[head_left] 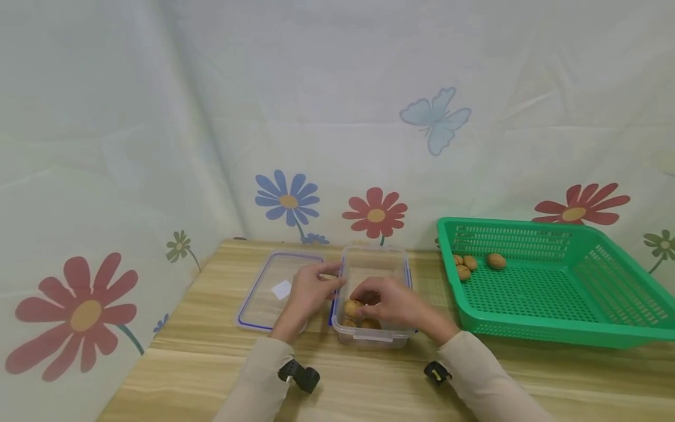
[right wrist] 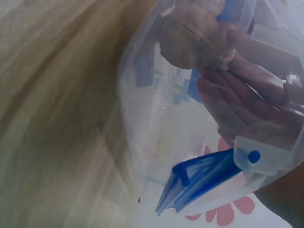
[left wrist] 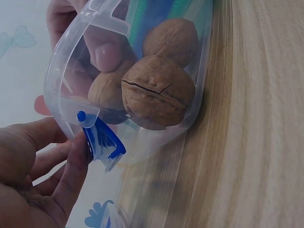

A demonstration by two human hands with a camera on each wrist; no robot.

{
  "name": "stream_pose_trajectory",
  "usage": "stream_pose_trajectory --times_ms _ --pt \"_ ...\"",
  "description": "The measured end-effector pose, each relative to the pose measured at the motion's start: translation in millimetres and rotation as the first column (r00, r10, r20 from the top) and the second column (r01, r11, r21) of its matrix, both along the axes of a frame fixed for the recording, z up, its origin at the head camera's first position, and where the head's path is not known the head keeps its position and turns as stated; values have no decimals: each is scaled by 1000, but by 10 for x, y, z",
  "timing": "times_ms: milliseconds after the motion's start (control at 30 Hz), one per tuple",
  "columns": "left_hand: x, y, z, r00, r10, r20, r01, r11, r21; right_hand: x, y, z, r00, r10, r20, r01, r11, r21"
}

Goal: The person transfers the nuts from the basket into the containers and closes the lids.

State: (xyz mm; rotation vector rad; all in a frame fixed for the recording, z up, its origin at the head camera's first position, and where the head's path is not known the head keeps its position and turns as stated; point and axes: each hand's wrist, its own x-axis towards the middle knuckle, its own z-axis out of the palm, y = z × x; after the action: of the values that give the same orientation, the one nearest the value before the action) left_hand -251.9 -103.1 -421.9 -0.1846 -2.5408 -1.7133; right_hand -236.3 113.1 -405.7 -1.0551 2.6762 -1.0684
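Note:
A clear plastic food container [head_left: 374, 258] with blue-lined latches stands lidless on the table. At its left side my left hand [head_left: 311, 287] pinches the edge beside a hanging latch [left wrist: 104, 142]. My right hand [head_left: 387, 300] reaches down inside and holds a walnut [head_left: 352, 308] between thumb and fingers, low in the near end. Other walnuts [left wrist: 159, 92] lie on the container's floor around it, one with a cracked seam. Through the clear wall, the right wrist view shows the right fingers [right wrist: 237, 95] against the nuts.
Left of the container lies its clear lid [head_left: 253, 291] with a blue seal and a white label [head_left: 282, 289]. A green perforated basket [head_left: 527, 325] stands to the right, with several walnuts [head_left: 495, 261] at its far left. Behind the table hangs a flower-printed cloth [head_left: 337, 117].

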Motion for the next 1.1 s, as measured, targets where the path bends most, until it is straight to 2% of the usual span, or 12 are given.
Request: stream_pose_trajectory --times_ms 367,733,1100 --pt "30 22 6 1000 5 17 -5 1000 8 12 -45 -82 1000 -7 -19 7 1000 25" --pt "-28 -7 11 1000 2 12 -2 1000 18 -17 -83 -39 998 18 -67 -15 998 55" --pt "-15 10 17 1000 -3 12 3 1000 20 -30 -89 -72 992 39 -117 -28 995 100"
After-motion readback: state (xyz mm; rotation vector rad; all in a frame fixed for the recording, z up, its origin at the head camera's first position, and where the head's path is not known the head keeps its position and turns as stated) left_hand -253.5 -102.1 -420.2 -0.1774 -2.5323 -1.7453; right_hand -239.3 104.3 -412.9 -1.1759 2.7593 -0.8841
